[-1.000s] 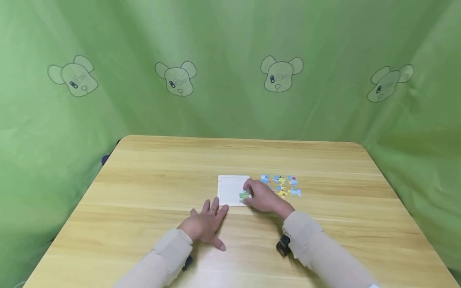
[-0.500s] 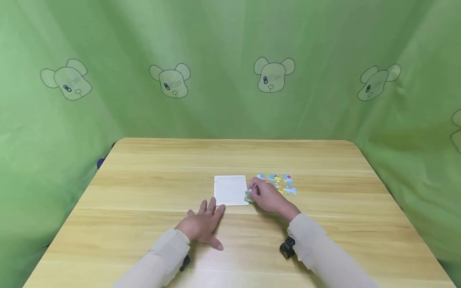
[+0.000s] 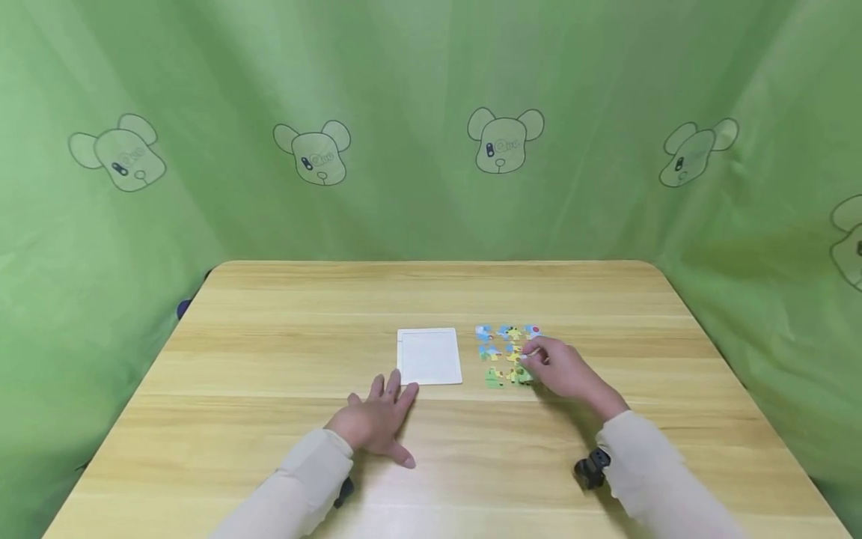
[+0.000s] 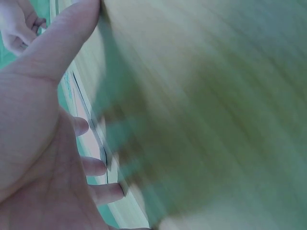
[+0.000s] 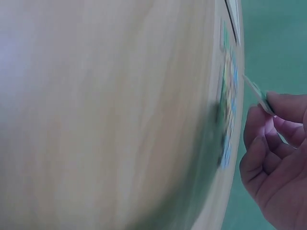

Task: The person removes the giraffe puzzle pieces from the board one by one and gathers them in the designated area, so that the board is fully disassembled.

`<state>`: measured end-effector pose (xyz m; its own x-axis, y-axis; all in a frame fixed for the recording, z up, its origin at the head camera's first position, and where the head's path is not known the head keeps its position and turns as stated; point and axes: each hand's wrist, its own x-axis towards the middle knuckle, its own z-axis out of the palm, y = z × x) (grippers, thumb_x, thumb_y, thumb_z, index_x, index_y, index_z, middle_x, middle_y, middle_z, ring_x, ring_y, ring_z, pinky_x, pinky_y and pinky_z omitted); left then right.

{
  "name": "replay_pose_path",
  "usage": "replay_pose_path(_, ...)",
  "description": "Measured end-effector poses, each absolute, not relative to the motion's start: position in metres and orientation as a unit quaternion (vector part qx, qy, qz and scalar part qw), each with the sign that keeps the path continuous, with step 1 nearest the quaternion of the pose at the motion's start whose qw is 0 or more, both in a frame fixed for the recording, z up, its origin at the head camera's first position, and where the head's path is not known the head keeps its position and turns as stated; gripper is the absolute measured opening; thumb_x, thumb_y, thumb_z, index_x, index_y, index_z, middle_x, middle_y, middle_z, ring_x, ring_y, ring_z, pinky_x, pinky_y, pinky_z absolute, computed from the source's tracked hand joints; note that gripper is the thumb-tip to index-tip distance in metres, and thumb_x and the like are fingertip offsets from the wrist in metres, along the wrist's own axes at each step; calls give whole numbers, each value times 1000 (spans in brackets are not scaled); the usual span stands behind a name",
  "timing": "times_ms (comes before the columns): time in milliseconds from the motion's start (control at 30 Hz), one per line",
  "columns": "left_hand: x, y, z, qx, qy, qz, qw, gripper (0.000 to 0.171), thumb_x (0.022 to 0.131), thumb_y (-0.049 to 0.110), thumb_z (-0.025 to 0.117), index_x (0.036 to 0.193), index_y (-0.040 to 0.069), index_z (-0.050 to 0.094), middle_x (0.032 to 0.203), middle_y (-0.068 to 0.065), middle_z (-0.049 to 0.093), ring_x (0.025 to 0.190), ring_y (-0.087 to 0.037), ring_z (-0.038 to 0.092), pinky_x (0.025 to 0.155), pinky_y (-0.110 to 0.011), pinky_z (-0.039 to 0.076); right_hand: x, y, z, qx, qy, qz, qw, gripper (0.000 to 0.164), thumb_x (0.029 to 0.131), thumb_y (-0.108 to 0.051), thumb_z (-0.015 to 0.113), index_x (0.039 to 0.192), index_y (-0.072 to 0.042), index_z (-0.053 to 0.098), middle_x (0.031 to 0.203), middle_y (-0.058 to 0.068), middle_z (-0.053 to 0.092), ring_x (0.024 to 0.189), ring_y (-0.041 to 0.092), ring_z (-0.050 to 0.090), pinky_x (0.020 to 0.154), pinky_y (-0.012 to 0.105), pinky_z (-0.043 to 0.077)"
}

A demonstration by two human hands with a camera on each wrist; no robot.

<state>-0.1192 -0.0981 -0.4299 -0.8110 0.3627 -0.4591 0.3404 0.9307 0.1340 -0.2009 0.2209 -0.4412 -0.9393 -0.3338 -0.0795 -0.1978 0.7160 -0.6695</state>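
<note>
A green fabric backdrop [image 3: 417, 90] printed with cartoon bear heads hangs behind a light wooden table [image 3: 269, 352]; a few small marks sit inside each bear face, too small to read. Near the middle of the table lies a white square puzzle tray [image 3: 429, 356]. Just to its right sits a cluster of colourful jigsaw pieces [image 3: 505, 352], blue and yellow ones at the far side, green ones at the near side.

The left hand [image 3: 377, 421] lies palm down on the table just in front of the tray's near left corner, fingers spread and flat, fingertips close to the tray edge, holding nothing. The right hand [image 3: 564, 372] reaches over the right edge of the cluster, fingers curled; the right wrist view shows it pinching a thin puzzle piece [image 5: 255, 91] between thumb and fingertips, lifted off the table. Both forearms wear beige sleeves [image 3: 306, 479].
</note>
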Motion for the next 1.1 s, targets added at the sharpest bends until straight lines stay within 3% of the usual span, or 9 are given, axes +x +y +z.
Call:
replay_pose_path(633,-120,-97,-432,189,949,16,252,118,65,69,68,153,18,8,158,-16,2,143,-41,10,101,-68,28,-197,256,-455,-74,946,-294,112,21,91,-20,60,98,0,59,84,8,60,73,19,53,64,31,46)
replay_pose_path(1100,-118,-98,-428,197,952,31,233,113,65,69,67,151,18,17,157,-17,12,140,-42,20,98,-68,32,-196,259,-449,-66,951,-279,120,29,91,-27,60,101,0,57,95,14,64,85,25,60,70,38,51)
